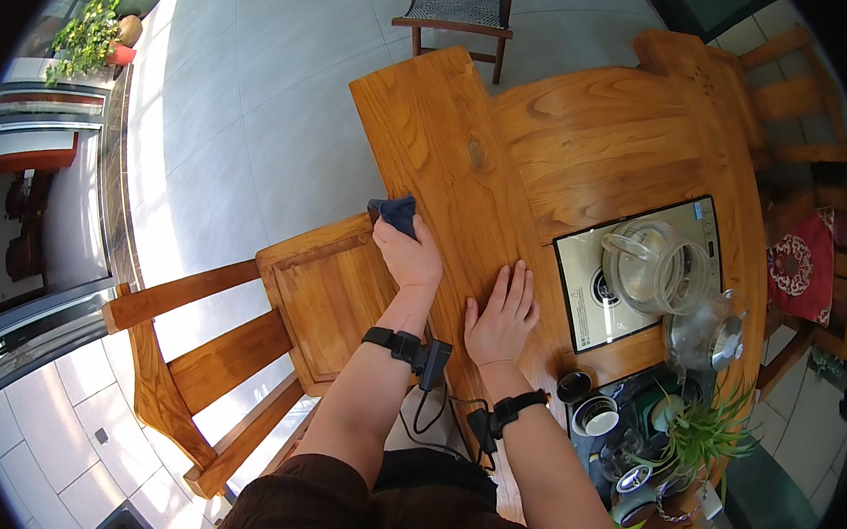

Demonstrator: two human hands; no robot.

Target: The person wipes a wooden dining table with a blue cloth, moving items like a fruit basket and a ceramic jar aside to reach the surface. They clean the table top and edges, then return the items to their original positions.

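My left hand (pixel 411 254) is closed around a dark blue cloth (pixel 396 212), bunched up at the left edge of the wooden table (pixel 461 163). Part of the cloth is hidden by my fingers. Palm down, my right hand (pixel 503 315) rests on the tabletop with its fingers extended and nothing in it. Each wrist wears a black strap with a small cabled box. Right of my right hand lies an induction cooktop (pixel 584 307), which carries a clear glass pot (pixel 632 273). A glass kettle (pixel 698 334) with a metal lid stands at its lower right corner.
A wooden chair (pixel 332 291) stands close at the left table edge. Near my right forearm, a dark tea tray (pixel 611 391) bears several cups, including a white-rimmed cup (pixel 596 416), and a spiky green plant (pixel 713 429). Beyond the table is a folding chair (pixel 459 2).
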